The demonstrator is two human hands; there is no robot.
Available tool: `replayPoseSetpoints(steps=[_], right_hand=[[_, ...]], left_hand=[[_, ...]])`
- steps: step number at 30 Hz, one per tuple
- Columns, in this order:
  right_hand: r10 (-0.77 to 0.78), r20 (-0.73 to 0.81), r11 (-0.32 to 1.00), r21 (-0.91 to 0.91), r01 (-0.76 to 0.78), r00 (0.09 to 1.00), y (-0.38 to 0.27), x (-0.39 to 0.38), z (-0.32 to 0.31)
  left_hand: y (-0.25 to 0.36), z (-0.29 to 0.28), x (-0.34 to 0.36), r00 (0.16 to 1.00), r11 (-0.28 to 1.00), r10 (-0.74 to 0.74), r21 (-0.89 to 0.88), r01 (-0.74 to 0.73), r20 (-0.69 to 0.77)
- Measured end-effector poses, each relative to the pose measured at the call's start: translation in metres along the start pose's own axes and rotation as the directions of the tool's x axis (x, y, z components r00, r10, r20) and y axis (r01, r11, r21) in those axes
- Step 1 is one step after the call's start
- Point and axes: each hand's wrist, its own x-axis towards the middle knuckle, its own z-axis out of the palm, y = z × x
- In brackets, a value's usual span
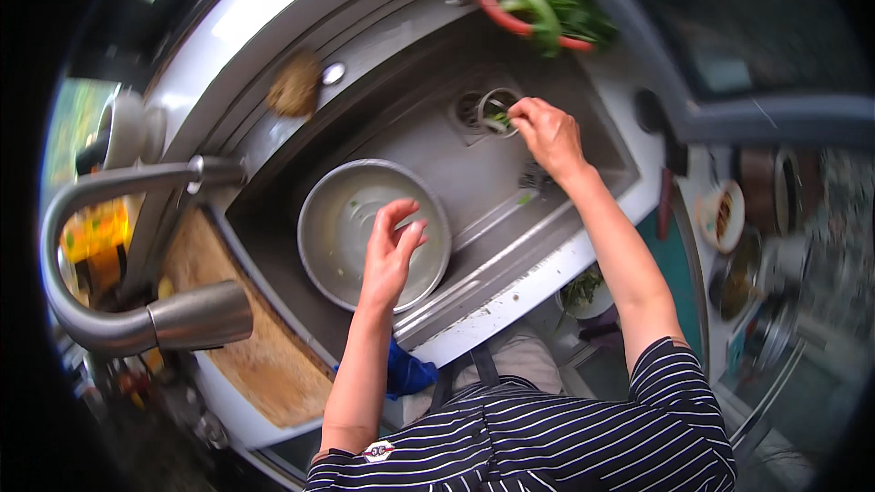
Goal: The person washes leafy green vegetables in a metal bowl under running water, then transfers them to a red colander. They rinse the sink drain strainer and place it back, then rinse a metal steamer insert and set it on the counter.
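"Describe the strainer (485,102)."

"Looks round, pale-rimmed, with green scraps (499,118) inside; shows just beside the drain (467,109), toward the sink's (410,141) far right corner, pinched by the right hand (551,137)."

"Count, please."

"Note one strainer, one drain, one metal bowl (330,228) near the left edge; above it, the left hand (387,260), fingers loosely parted, gripping nothing."

"And room?"

"Runs between bowl and drain."

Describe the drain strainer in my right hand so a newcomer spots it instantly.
Start at the steel sink filling the middle of the view. Go past the big metal basin to the right hand, whose fingertips pinch the small round strainer. Unlike the dark drain just left of it, it shows a pale ring with green scraps inside.
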Motion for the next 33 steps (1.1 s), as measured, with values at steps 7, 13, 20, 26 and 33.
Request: replayPoseSetpoints(steps=[7,13,20,26,33], right_hand=[[0.123,-0.172,0.99,0.088,-0.109,0.977,-0.066,-0.159,-0.158],[0.65,-0.351,0.713,0.59,-0.379,0.674,0.005,-0.35,-0.174],[0.948,0.189,-0.169,0.981,-0.096,0.257,0.133,-0.5,-0.016],[0.963,0.212,-0.172,0.959,-0.223,0.169,0.254,-0.572,0.057],[0.815,-0.217,0.497,-0.211,-0.841,0.537,0.389,-0.616,0.133]], left_hand=[[0.031,0.174,-0.001,0.654,0.542,-0.094,-0.513,0.666,0.751],[-0.078,0.302,-0.084,0.369,0.425,-0.258,-0.238,0.873,0.893],[-0.298,0.38,-0.147,0.678,0.706,-0.599,-0.12,0.698,0.426],[-0.417,0.381,-0.125,0.679,0.759,-0.648,0.371,0.536,0.345],[-0.575,0.341,-0.029,0.86,0.557,-0.504,0.732,0.392,-0.077]])
